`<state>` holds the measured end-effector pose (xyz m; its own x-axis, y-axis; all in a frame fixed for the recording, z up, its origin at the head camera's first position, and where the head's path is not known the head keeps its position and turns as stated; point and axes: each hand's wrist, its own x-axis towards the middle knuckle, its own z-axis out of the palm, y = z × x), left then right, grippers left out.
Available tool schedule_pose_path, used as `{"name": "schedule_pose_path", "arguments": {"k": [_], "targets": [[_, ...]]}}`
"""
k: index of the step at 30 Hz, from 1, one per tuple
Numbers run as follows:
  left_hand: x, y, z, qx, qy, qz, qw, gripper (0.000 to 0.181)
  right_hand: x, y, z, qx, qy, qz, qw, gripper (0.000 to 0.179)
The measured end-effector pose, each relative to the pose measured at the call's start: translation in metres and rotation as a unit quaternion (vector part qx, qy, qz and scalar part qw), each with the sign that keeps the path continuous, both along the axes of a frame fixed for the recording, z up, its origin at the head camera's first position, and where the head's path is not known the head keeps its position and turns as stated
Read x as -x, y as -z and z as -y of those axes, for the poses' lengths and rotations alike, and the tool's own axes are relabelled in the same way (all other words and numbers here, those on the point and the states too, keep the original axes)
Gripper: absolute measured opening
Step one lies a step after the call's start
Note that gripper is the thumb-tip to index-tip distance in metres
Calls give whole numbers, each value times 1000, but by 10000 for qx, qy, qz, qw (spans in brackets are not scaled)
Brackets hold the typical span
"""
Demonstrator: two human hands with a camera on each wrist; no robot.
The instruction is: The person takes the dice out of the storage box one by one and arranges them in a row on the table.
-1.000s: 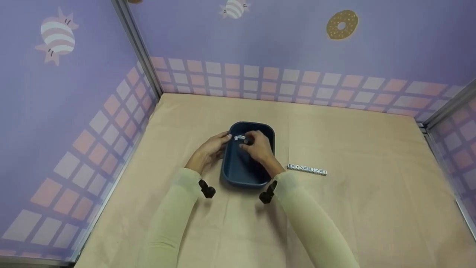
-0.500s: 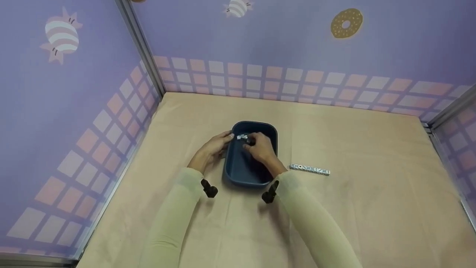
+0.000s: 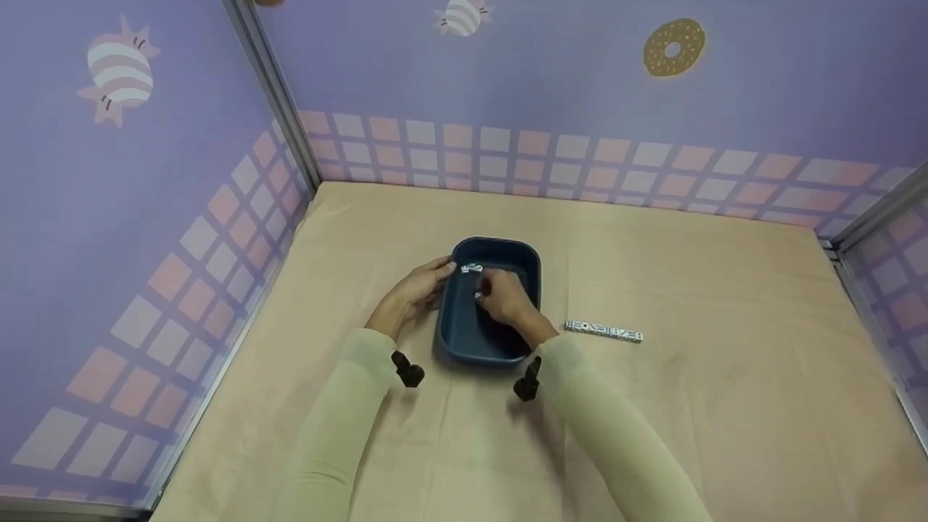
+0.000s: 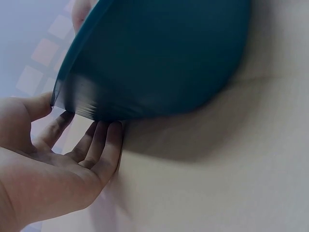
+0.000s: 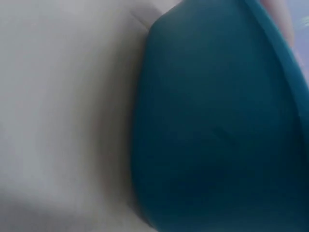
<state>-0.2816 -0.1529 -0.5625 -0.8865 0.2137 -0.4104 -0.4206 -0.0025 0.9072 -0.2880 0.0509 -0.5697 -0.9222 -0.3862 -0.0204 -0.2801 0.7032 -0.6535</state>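
Movement since the earlier frame: right hand (image 3: 505, 297) drawn slightly nearer the person within the tray (image 3: 464, 326), its fingers closer together; a single die (image 3: 478, 295) now shows at its fingertips.
Right hand: narrow, fingers curled, appearing to pinch the single die; the grip is partly hidden, and the right wrist view shows mainly the tray's outer wall.
Left hand (image 3: 419, 284): holding the tray at its left side, thumb at the rim, other fingers against the outer wall below.
Tray: dark blue, rounded corners, resting on the table (image 3: 725, 377) between the forearms.
Loose dice (image 3: 472, 268): a small white group inside the tray, toward its far left, just beyond the right hand; count unclear.
Dice row (image 3: 604, 331): straight line on the table, right of the tray and apart from it.
Sleeves (image 3: 616, 428): pale, one black fitting (image 3: 408, 370) at each wrist.
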Motion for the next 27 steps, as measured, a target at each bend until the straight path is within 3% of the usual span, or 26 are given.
{"name": "schedule_pose_path", "arguments": {"k": [7,13,21,27], "targets": [[1,0,-3,123,10,38,9999,59,1,1,-1,-311,-303,-67,9990,5],[1,0,-3,57,-26,13,10000,59,-1,-11,-4,-489,-743,-290,9956,9],[0,2,0,-27,-72,22,10000,59,-14,-31,-32,444,-1249,-922,9869,11],[0,-1,-2,107,-34,24,9999,59,-26,-39,-87,939,-984,-1267,9826,12]]}}
